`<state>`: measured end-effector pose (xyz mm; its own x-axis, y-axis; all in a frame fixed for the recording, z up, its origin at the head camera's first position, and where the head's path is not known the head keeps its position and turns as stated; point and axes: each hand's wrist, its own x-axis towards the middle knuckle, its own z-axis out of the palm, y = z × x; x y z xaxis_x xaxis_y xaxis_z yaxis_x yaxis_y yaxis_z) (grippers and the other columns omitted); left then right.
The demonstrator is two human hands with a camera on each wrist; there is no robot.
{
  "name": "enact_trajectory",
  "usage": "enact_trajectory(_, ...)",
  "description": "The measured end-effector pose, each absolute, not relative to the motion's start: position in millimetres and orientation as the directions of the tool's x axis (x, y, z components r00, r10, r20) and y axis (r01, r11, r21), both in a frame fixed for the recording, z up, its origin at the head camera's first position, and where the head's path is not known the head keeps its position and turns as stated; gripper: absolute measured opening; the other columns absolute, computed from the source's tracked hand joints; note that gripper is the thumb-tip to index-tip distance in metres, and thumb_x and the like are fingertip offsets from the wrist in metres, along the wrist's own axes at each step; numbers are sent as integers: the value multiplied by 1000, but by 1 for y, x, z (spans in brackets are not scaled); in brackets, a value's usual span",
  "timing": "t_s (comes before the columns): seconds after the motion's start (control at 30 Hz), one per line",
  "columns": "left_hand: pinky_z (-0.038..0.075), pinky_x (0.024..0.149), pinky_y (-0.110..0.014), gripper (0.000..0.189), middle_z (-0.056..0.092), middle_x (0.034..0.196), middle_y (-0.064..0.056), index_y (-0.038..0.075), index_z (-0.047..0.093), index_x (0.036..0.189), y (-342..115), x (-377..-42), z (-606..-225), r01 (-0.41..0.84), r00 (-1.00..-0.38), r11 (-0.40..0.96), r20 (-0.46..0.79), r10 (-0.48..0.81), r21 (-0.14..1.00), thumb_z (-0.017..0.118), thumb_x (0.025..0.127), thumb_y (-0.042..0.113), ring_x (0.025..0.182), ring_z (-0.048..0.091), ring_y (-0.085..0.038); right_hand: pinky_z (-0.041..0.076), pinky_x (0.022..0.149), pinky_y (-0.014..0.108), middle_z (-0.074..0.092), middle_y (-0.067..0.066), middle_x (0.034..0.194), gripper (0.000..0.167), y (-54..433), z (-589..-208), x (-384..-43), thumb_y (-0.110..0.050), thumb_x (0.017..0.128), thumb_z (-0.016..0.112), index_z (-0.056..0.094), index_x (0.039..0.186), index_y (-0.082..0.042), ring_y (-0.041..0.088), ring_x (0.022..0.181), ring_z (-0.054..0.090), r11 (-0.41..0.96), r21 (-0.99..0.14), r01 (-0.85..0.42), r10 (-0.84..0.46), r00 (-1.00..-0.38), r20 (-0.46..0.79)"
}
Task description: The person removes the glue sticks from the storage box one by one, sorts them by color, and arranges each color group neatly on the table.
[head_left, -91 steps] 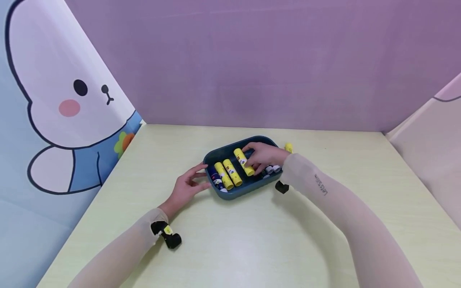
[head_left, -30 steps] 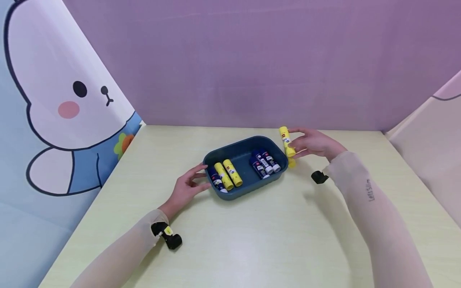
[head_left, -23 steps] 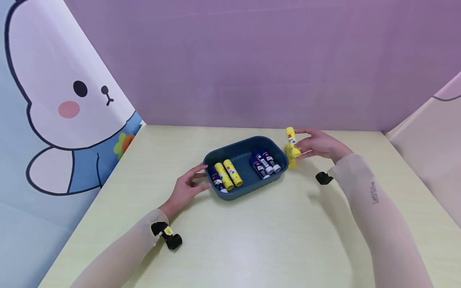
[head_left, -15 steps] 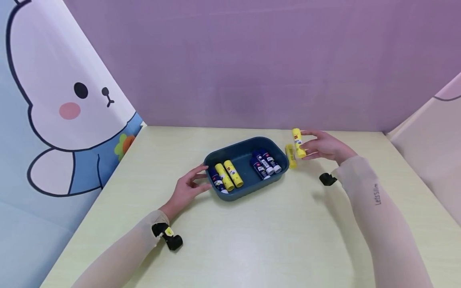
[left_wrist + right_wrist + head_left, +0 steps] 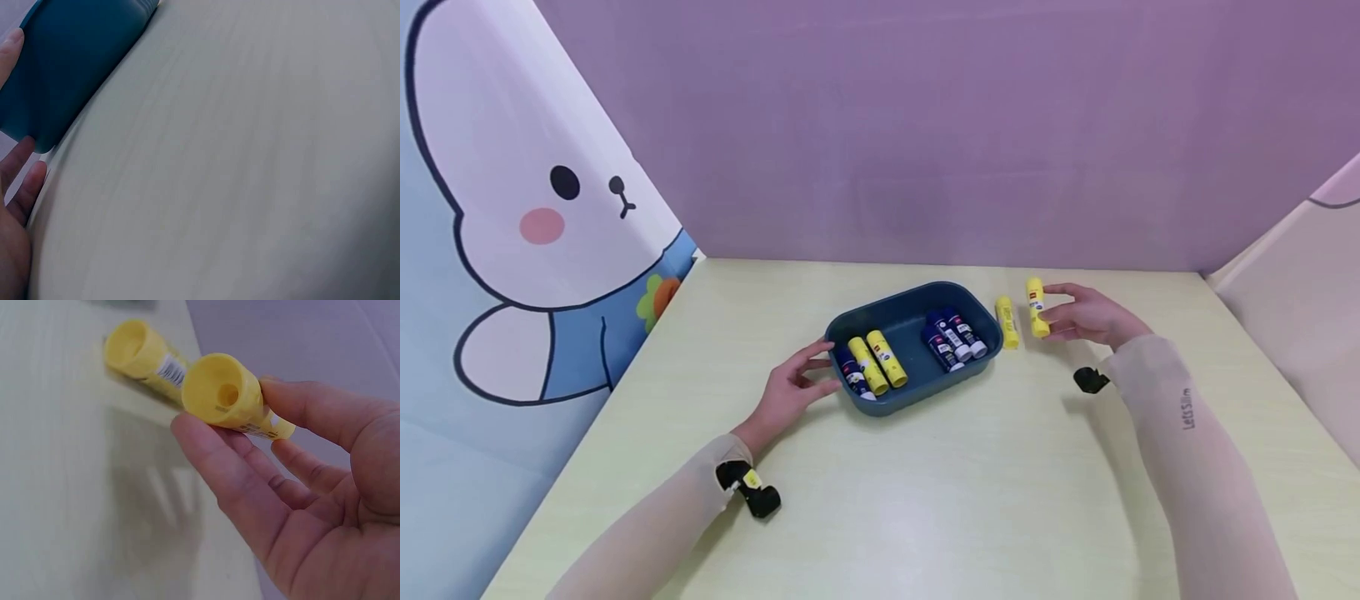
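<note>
At a pale wooden table [image 5: 925, 500] w/ a lilac backdrop, a person's right hand [image 5: 1090, 317] pinches a yellow plastic glue stick [image 5: 1037, 307] between thumb and fingertips, holding it just above the tabletop, to the right of a dark blue plastic tray [image 5: 917, 392]. A second yellow glue stick [image 5: 1006, 322] lies flat on the table between the held one and the tray's right wall, just beside the tray. The left hand [image 5: 786, 393] rests on the table, fingers relaxed and straight, fingertips touching the tray's left corner; it grips nothing. Inside the tray: two yellow sticks [image 5: 877, 363] plus one navy stick [image 5: 852, 377] at the left end, approx. three navy sticks w/ white caps [image 5: 953, 337] at the right end.
</note>
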<state>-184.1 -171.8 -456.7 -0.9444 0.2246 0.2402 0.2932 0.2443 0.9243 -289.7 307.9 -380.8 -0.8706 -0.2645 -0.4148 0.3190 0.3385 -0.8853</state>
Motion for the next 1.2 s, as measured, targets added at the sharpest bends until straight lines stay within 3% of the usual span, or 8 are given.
enact_trajectory(0.13,48,76,-24,57,44,153,-10,7,54,141,-172,-185,-457,277,-949,247,224,224,928,75,88,6,120,58,-35,54,88,37,31,28,145,81,310,-389,-291,-5,100,58,2,159,-6,15,85,66,336,-883,329,-263,-867,-423)
enact_trajectory(0.47,48,75,-24,57,45,152,-9,9,56,140,-171,-187,-456,295,-943,244,240,232,924,77,88,9,119,59,-34,55,84,33,23,29,151,79,306,-400,-294,-9,100,59,6,159,-6,17,84,64,349,-848,399,-219,-845,-488)
enact_trajectory(0.77,47,76,-23,58,44,152,-8,8,55,141,-171,-185,-456,259,-956,275,207,207,926,77,87,7,120,58,-34,56,83,34,26,28,149,78,304,-401,-298,-10,101,58,6,159,-4,20,88,61,333,-821,464,-258,-792,-553)
enact_trajectory(0.87,46,75,-22,58,43,153,-11,5,53,142,-170,-184,-455,246,-960,284,192,205,927,75,88,3,121,57,-37,56,83,34,38,25,138,75,303,-401,-299,-10,101,58,11,157,0,18,85,63,345,-808,477,-241,-787,-568)
enact_trajectory(1.07,46,75,-23,57,42,152,-18,-2,52,140,-165,-175,-437,244,-959,294,186,214,924,74,88,0,121,55,-43,57,78,34,60,14,100,58,307,-404,-301,-13,101,59,28,146,7,18,76,65,382,-784,489,-211,-780,-590)
enact_trajectory(1.2,46,75,-23,55,44,151,-19,-4,52,139,-162,-169,-426,254,-956,289,195,218,923,74,88,0,120,55,-44,57,78,34,61,12,96,56,309,-404,-301,-13,101,59,31,145,5,18,76,66,374,-785,494,-214,-778,-591)
